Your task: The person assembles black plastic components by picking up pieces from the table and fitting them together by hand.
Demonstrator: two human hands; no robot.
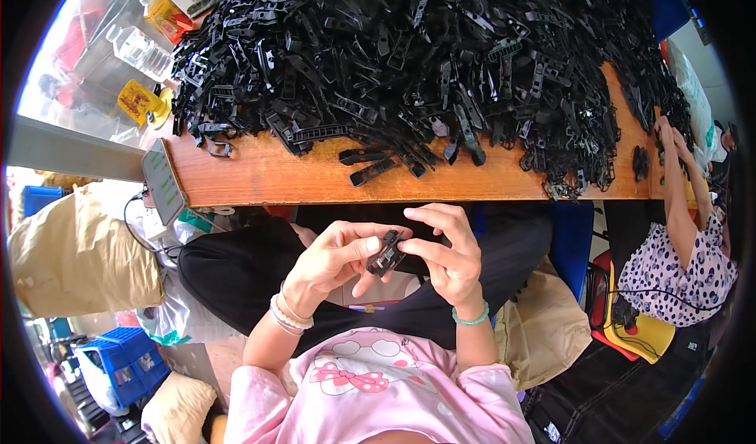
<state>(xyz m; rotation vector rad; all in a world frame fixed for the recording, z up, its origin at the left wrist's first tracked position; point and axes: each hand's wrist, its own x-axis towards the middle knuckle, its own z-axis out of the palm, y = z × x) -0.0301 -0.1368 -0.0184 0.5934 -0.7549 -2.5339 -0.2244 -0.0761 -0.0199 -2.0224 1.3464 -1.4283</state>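
Observation:
Over my lap, just off the table's front edge, my left hand point(335, 255) pinches a small black plastic clip-like part point(385, 254) between thumb and fingers. My right hand point(450, 256) is at its right side, one fingertip touching the part and the other visible fingers stretched apart. The part is tilted, with slots and lighter glints on its face; its exact kind is too small to make out. Beyond my hands, a big heap of similar long black plastic pieces point(378, 58) covers most of the wooden table point(260, 178).
A phone-like device point(164, 182) leans at the table's left corner. Bottles point(140, 50) and a yellow container point(142, 104) stand at far left. Paper sacks point(83, 251) and a blue crate point(122, 365) lie left. Another person's arms point(679, 172) reach the table at right.

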